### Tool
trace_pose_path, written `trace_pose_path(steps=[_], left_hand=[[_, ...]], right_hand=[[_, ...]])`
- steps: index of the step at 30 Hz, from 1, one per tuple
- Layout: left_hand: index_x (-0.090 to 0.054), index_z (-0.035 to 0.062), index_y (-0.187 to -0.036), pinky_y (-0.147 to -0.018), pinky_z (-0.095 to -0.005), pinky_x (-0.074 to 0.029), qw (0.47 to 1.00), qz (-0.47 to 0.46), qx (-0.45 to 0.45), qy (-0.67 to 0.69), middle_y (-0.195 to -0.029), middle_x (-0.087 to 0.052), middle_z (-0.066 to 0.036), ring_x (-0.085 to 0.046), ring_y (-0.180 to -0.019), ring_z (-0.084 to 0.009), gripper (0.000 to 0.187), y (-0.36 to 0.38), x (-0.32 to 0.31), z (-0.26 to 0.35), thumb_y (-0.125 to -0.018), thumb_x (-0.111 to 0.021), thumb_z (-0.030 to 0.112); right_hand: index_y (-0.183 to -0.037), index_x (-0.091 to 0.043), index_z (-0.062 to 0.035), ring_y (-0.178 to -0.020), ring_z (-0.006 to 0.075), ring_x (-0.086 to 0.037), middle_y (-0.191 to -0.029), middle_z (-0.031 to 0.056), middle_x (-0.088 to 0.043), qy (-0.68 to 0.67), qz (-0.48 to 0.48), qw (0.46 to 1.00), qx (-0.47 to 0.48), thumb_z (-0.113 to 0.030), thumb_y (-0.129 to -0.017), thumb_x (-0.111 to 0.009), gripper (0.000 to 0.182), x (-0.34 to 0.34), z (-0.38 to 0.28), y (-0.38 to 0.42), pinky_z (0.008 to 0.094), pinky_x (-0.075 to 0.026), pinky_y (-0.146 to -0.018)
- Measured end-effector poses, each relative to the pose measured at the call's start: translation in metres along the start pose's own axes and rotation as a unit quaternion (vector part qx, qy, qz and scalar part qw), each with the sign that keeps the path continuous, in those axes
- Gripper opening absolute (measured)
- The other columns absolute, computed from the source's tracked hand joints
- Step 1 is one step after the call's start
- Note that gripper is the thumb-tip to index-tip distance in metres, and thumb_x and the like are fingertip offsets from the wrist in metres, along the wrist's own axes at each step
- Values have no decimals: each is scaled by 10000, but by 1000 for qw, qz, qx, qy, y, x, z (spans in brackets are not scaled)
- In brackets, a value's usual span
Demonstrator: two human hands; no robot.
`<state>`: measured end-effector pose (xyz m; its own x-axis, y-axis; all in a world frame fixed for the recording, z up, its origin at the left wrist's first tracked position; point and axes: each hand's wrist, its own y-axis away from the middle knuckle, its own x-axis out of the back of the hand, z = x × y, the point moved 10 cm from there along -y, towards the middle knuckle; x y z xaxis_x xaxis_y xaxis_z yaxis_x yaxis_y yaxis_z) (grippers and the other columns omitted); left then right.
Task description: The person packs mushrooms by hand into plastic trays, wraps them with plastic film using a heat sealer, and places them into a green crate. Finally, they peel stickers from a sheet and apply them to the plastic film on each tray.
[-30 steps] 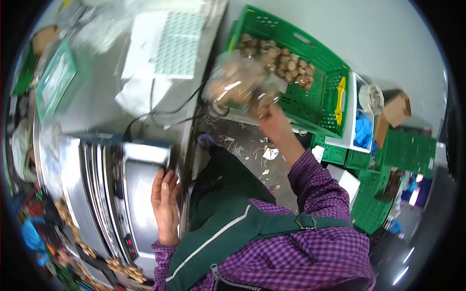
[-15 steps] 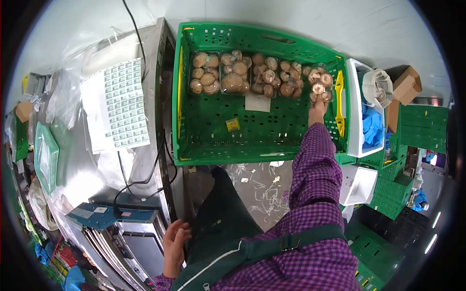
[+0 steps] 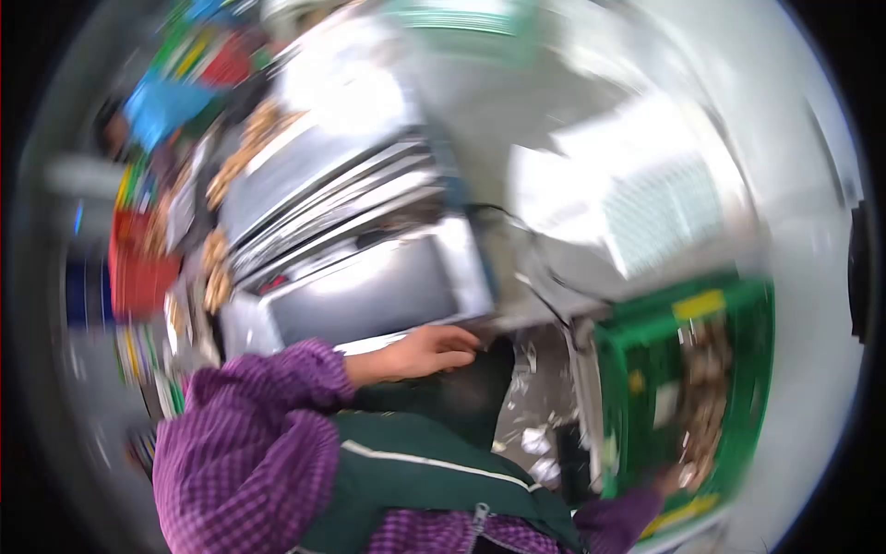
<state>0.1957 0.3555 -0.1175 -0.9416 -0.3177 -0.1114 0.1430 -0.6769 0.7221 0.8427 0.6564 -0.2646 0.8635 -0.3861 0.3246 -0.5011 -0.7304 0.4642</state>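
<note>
My left hand (image 3: 429,353) is empty, its fingers loosely stretched out, over my dark green apron and beside the dark flat panel (image 3: 369,291) of a metal machine. At the lower right my right hand (image 3: 666,482) reaches into a green crate (image 3: 637,319). Motion smears it, and I cannot tell whether its fingers are closed. Close to that hand, a row of mushroom packs (image 3: 706,397) lies along the crate's far side. A pale card (image 3: 665,404) rests on the crate floor near the packs.
A sheet of small labels (image 3: 660,212) lies on the metal table at the upper right. A black cable (image 3: 544,268) runs from the machine towards the crate. White scraps (image 3: 535,441) litter the floor. A person in blue (image 3: 166,106) is at the upper left.
My view has swung left towards the machine, so the crate now appears at the lower right. My right hand is still at the end of the mushroom row; my left hand remains empty.
</note>
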Motion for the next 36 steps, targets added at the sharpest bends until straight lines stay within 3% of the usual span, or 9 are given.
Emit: trace_pose_path(steps=[4,10,13,17,21,25,29,31,36], left_hand=[[-527,15,-1189,-750,-264,-496,988,81,-81,107,-1024,-610,-75,-572,-897,-117,357,52,54,-6,-892,-591,203],[-593,32,-1097,-664,-222,-478,889,331,-214,235,-940,-629,-12,-560,-771,-59,228,161,193,-41,-905,-574,153],[-608,22,-1070,-633,-211,-466,782,511,-247,259,-900,-643,-17,-552,-728,-55,213,239,276,-94,-902,-571,149],[-601,-3,-1074,-653,-210,-469,635,676,-245,282,-926,-646,-40,-575,-783,-74,234,316,371,-186,-898,-567,147],[-568,-34,-1128,-802,-302,-478,586,757,-200,208,-1009,-645,-144,-613,-906,-196,305,329,477,-272,-900,-538,166],[-579,-11,-1121,-837,-350,-471,616,781,-33,100,-1010,-635,-214,-619,-947,-314,376,309,571,-327,-829,-561,224],[-625,29,-1066,-810,-352,-483,681,719,-48,133,-942,-655,-193,-633,-902,-306,328,293,611,-329,-799,-567,211],[-623,-49,-1032,-725,-289,-486,729,666,-61,148,-913,-673,-138,-628,-774,-191,266,278,609,-327,-831,-582,120],[-620,-39,-1047,-657,-227,-467,689,656,-123,283,-847,-629,-52,-565,-743,-98,238,317,572,-326,-826,-596,45]], right_hand=[[-1186,-536,-32,-796,175,-567,-992,86,-586,84,-34,972,218,-185,-852,-583,370,-145,-122,95,311,-473,-673],[-1154,-544,-21,-748,84,-494,-886,14,-554,80,-427,861,264,-193,-892,-533,313,-488,-210,435,229,-413,-652],[-1093,-557,15,-641,63,-487,-771,25,-567,119,-724,619,280,-129,-888,-538,251,-573,-173,710,192,-397,-571],[-1020,-590,30,-668,104,-571,-826,59,-613,220,-839,320,381,-105,-863,-549,211,-553,-83,995,222,-469,-600],[-1126,-560,15,-710,179,-630,-928,129,-637,355,-834,152,393,-203,-859,-563,345,-601,78,1119,262,-506,-653],[-1233,-483,-9,-942,303,-588,-1196,183,-526,558,-695,249,378,-326,-881,-525,476,-659,174,1133,399,-517,-721],[-1353,-341,-55,-1143,380,-461,-1351,181,-393,674,-602,292,313,-465,-924,-357,594,-696,235,1098,524,-484,-762],[-1383,-284,-87,-1143,353,-464,-1361,159,-389,679,-618,274,287,-505,-927,-276,619,-695,248,1097,494,-481,-780],[-1303,-393,-60,-1002,273,-523,-1258,127,-474,682,-642,228,265,-546,-910,-308,631,-677,247,1108,436,-475,-758]])
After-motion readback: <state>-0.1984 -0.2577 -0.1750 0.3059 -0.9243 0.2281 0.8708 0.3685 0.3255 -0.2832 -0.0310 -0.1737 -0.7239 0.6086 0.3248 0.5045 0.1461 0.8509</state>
